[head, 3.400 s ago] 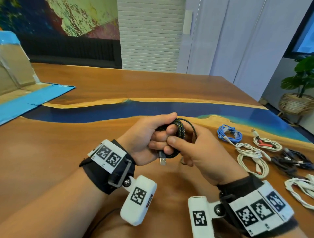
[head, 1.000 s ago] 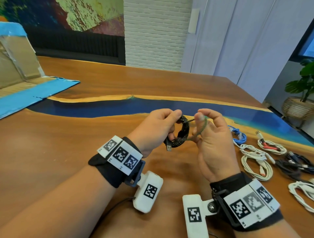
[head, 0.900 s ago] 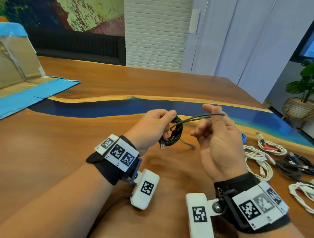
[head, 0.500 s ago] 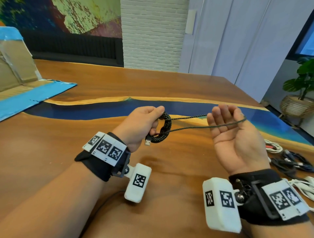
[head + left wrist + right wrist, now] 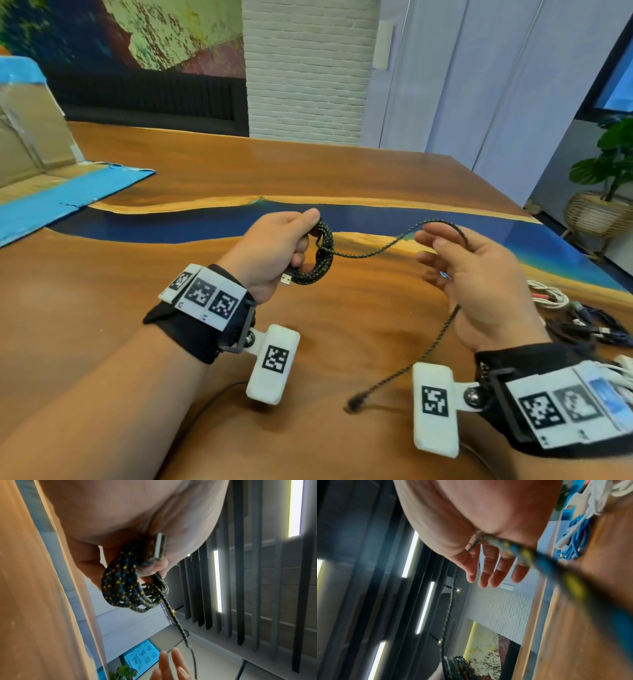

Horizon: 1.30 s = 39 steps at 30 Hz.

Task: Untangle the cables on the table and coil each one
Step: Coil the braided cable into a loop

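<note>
A black braided cable with yellow and blue flecks is partly wound into a small coil [image 5: 320, 263]. My left hand [image 5: 305, 236] grips that coil above the table, its USB plug [image 5: 286, 279] poking out below the fingers. The left wrist view shows the coil [image 5: 130, 588] and the plug [image 5: 157, 547] against my palm. One loose strand [image 5: 376, 250] sags across to my right hand [image 5: 435, 253], which is open with relaxed fingers. The strand drapes over it and hangs down. Its free end [image 5: 354, 404] rests on the table. The right wrist view shows straight fingers [image 5: 494, 569] and the strand [image 5: 522, 551] across the palm.
Coiled cables lie at the table's right edge: white ones [image 5: 548, 296], a dark one [image 5: 592, 325], and a blue one [image 5: 573, 540] seen from the right wrist. A cardboard box with blue tape [image 5: 34, 144] sits at the far left. A potted plant [image 5: 606, 192] stands beyond the wooden table [image 5: 137, 274].
Both hands were at the coil; my right hand then pulled a strand off and stretched it taut to the right. Now the strand is slack and its free end has dropped to the table.
</note>
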Available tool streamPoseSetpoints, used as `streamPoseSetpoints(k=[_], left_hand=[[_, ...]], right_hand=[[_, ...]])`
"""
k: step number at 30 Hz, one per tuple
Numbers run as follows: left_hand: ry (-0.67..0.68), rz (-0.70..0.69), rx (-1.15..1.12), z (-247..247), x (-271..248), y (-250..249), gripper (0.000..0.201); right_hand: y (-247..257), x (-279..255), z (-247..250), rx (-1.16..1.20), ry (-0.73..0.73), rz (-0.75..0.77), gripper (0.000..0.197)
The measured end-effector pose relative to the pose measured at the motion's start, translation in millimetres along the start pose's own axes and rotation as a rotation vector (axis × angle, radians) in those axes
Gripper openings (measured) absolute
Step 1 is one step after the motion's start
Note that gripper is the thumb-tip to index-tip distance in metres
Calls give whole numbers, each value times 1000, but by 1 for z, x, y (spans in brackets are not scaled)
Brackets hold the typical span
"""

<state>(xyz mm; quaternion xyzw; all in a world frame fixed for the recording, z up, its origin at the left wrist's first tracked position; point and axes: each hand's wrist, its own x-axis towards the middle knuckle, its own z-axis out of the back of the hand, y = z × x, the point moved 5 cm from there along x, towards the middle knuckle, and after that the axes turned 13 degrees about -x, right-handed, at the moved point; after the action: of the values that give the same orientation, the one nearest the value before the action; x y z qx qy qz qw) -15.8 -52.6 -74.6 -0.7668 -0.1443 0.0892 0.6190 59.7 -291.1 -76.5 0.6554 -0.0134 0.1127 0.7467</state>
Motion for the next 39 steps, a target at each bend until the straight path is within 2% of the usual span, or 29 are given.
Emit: streamPoseSetpoints(k=[2, 6, 7, 9, 12, 15, 17, 21, 24, 26, 29, 32, 35, 37, 39], left_hand=[[1, -3, 27, -4, -1, 2, 29], [-61, -12, 48, -1, 0, 4, 28], [-71, -12, 49, 0, 1, 4, 27], [-73, -10, 45, 1, 1, 3, 28], [-52, -5, 20, 1, 1, 3, 27], [-31, -6, 4, -2, 0, 4, 27], [-28, -8, 10, -3, 0, 4, 31], [-27, -9, -13, -3, 0, 3, 30], [-31, -16, -19, -2, 0, 3, 29], [-27, -12, -15, -3, 0, 4, 30], [-25, 4, -18, -4, 1, 6, 30], [-45, 24, -39, -1, 1, 5, 30], [-46, 76, -141, 1, -1, 3, 33], [6, 133, -283, -2, -5, 2, 41], [91, 168, -383, -11, -10, 0, 44]], right_hand=[[4, -3, 0, -181, -42, 101, 24], [13, -9, 3, -418, -33, 241, 61], [17, -12, 2, -481, -19, 281, 64], [24, -18, -5, -611, 24, 371, 54], [27, -27, -24, -682, 198, 405, 35], [25, -36, -41, -550, 368, 383, 25], [29, -41, -48, -419, 425, 377, 16], [32, -42, -45, -323, 447, 344, 16], [27, -45, -49, -362, 542, 252, 33], [24, -46, -53, -420, 567, 217, 29], [22, -48, -58, -541, 576, 243, 20], [30, -48, -55, -594, 497, 328, 16], [40, -40, -38, -565, 251, 453, 17], [42, -33, -27, -581, 86, 493, 14], [37, -27, -22, -683, 7, 499, 10]])
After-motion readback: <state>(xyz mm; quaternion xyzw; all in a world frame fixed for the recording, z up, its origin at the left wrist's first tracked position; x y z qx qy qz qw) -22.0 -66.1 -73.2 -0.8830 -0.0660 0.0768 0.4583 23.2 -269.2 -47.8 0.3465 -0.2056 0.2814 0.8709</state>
